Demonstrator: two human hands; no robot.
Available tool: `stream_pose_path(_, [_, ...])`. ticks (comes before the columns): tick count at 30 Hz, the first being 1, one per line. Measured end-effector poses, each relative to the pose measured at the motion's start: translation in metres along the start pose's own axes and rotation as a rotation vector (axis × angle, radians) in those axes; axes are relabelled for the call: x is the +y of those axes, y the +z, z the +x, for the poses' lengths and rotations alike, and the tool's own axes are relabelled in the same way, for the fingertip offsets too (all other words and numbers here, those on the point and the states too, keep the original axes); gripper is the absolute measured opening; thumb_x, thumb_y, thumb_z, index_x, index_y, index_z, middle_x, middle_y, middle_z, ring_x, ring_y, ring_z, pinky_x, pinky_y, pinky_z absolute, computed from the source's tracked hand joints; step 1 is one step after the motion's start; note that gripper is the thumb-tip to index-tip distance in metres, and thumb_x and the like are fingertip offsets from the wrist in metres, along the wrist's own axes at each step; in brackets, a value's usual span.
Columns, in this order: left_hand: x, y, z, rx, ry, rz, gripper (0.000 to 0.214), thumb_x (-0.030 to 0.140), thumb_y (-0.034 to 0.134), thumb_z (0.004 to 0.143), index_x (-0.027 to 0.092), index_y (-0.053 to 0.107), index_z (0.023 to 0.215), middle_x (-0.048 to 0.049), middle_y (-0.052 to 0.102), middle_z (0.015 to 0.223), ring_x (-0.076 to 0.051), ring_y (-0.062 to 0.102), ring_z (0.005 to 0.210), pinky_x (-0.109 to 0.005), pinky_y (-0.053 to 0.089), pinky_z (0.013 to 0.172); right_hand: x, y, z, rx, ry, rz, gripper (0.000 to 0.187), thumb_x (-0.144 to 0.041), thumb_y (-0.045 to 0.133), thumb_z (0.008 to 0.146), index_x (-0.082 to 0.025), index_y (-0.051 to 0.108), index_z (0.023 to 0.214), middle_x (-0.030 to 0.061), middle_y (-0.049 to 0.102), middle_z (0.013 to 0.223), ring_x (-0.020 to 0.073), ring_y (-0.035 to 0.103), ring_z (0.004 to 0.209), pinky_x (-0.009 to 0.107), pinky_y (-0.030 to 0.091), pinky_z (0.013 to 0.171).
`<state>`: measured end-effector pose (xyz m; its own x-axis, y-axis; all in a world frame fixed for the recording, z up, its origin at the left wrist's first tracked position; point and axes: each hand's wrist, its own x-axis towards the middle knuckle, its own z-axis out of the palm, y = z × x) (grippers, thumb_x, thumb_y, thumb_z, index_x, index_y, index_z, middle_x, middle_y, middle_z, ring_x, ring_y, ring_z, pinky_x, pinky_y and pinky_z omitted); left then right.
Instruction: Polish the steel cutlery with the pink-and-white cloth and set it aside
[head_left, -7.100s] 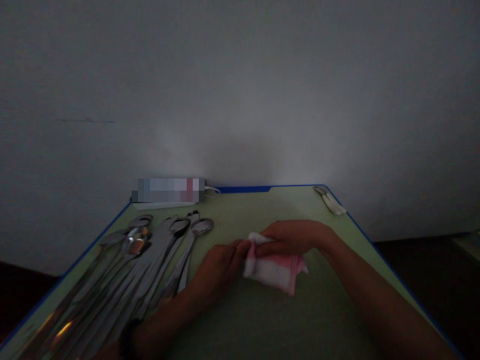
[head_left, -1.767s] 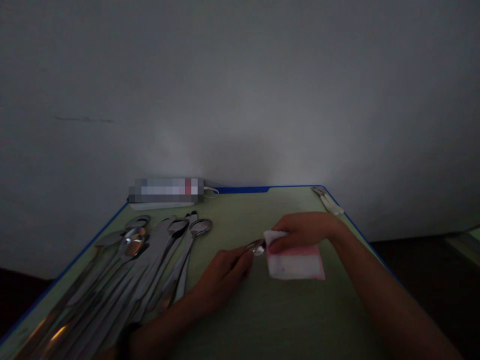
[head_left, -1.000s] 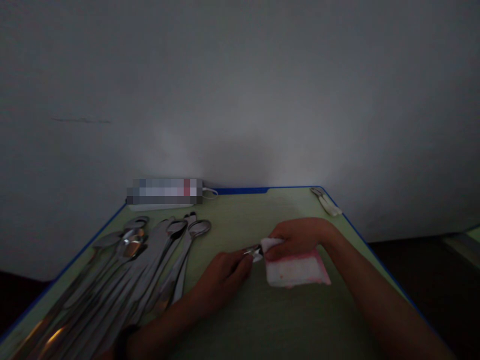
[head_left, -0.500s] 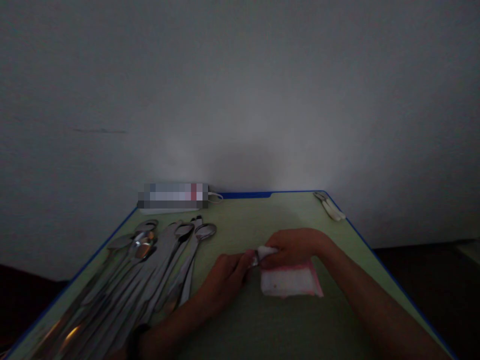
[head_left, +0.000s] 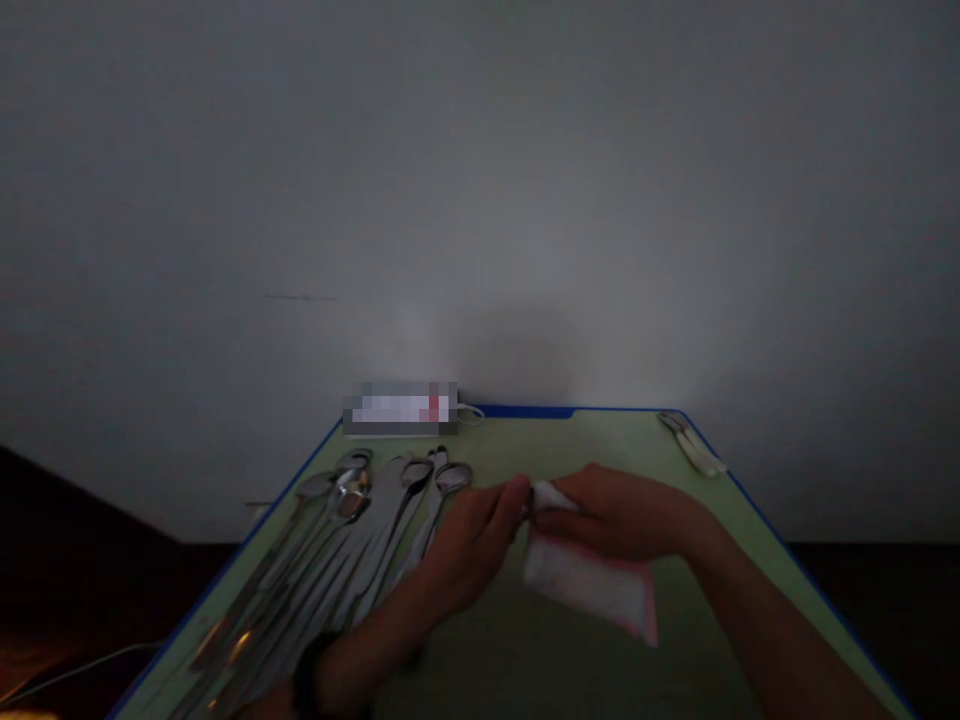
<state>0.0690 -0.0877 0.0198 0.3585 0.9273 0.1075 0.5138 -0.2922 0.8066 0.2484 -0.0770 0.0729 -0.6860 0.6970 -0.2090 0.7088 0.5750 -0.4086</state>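
My left hand (head_left: 474,545) and my right hand (head_left: 617,512) meet over the middle of a green table (head_left: 555,670). A folded white cloth with a pink edge (head_left: 592,588) is pinched at its top in my right hand, and its lower part lies on the table. The fingers of my left hand are closed against that same top corner. What they hold is hidden now; earlier frames show a metal spoon there. A row of several metal spoons (head_left: 352,545) lies just left of my left hand.
A flat white box (head_left: 400,410) with a cord sits at the table's far edge by the grey wall. A small white-handled tool (head_left: 694,446) lies at the far right corner. The table has a blue rim (head_left: 225,575). The room is dim.
The view has swung left and up, so the table sits lower right. My hands have closed together; the spoon tip seen between them is now covered by the cloth.
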Motion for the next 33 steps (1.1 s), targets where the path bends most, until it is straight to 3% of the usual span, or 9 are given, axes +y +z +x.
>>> stream_pose_path(6, [0.026, -0.044, 0.033, -0.067, 0.015, 0.067, 0.052, 0.047, 0.024, 0.089, 0.017, 0.043, 0.05, 0.0049, 0.039, 0.044, -0.009, 0.038, 0.042, -0.022, 0.025, 0.043, -0.009, -0.041, 0.015, 0.133, 0.06, -0.057, 0.034, -0.043, 0.037, 0.087, -0.017, 0.06, 0.087, 0.007, 0.066, 0.084, 0.0153, 0.056, 0.07, 0.025, 0.036, 0.062])
stream_pose_path(11, [0.037, -0.077, 0.043, -0.059, 0.053, 0.164, 0.051, 0.049, 0.029, 0.088, 0.016, 0.045, 0.051, 0.0054, 0.038, 0.046, -0.008, 0.035, 0.043, -0.021, 0.025, 0.042, -0.009, -0.043, 0.019, 0.2, -0.002, 0.177, 0.033, -0.045, 0.038, 0.087, -0.018, 0.058, 0.089, 0.0027, 0.064, 0.08, 0.0114, 0.052, 0.062, 0.023, 0.035, 0.057])
stream_pose_path(15, [0.034, -0.09, 0.043, -0.035, 0.102, 0.23, 0.039, 0.046, 0.037, 0.086, 0.016, 0.055, 0.07, 0.0037, 0.048, 0.057, -0.01, 0.044, 0.053, -0.021, 0.033, 0.048, -0.007, -0.044, 0.017, 0.19, -0.008, 0.226, 0.031, -0.046, 0.044, 0.084, -0.018, 0.057, 0.083, 0.0009, 0.061, 0.074, 0.0109, 0.051, 0.062, 0.022, 0.034, 0.056])
stream_pose_path(19, [0.035, -0.103, 0.036, -0.052, 0.161, 0.003, 0.028, 0.039, 0.049, 0.082, 0.02, 0.052, 0.103, 0.0002, 0.059, 0.081, -0.012, 0.056, 0.07, -0.021, 0.044, 0.059, -0.011, -0.048, 0.016, 0.176, -0.055, 0.277, 0.026, -0.042, 0.046, 0.084, -0.017, 0.055, 0.081, -0.0015, 0.057, 0.069, 0.0088, 0.047, 0.058, 0.02, 0.033, 0.052])
stream_pose_path(22, [0.036, -0.113, 0.027, -0.104, 0.214, -0.051, 0.03, 0.033, 0.059, 0.077, 0.023, 0.054, 0.104, -0.001, 0.061, 0.093, -0.014, 0.058, 0.081, -0.023, 0.048, 0.067, -0.012, -0.047, 0.017, 0.175, -0.129, 0.352, 0.024, -0.04, 0.046, 0.084, -0.016, 0.054, 0.084, -0.0026, 0.054, 0.068, 0.0074, 0.045, 0.057, 0.018, 0.033, 0.05])
stream_pose_path(26, [0.036, -0.12, 0.021, -0.121, 0.287, 0.036, 0.029, 0.029, 0.069, 0.068, 0.022, 0.06, 0.095, -0.002, 0.062, 0.098, -0.016, 0.058, 0.087, -0.025, 0.047, 0.075, -0.008, -0.042, 0.017, 0.131, -0.159, 0.5, 0.028, -0.042, 0.048, 0.083, -0.016, 0.055, 0.09, -0.002, 0.054, 0.07, 0.0068, 0.044, 0.056, 0.017, 0.034, 0.048])
stream_pose_path(29, [0.039, -0.114, 0.023, -0.05, 0.298, 0.053, 0.022, 0.031, 0.068, 0.069, 0.021, 0.063, 0.088, -0.0009, 0.065, 0.087, -0.016, 0.059, 0.08, -0.024, 0.047, 0.071, -0.009, -0.039, 0.016, 0.101, -0.15, 0.57, 0.03, -0.043, 0.049, 0.082, -0.015, 0.054, 0.092, -0.0015, 0.054, 0.071, 0.0067, 0.044, 0.055, 0.016, 0.035, 0.047])
stream_pose_path(33, [0.047, -0.102, 0.024, 0.034, 0.254, 0.127, 0.015, 0.034, 0.063, 0.072, 0.02, 0.062, 0.078, 0.0016, 0.064, 0.07, -0.013, 0.057, 0.065, -0.021, 0.044, 0.06, -0.016, -0.036, 0.014, 0.169, -0.175, 0.481, 0.03, -0.044, 0.046, 0.084, -0.015, 0.054, 0.085, -0.0024, 0.052, 0.066, 0.0059, 0.042, 0.053, 0.016, 0.034, 0.047])
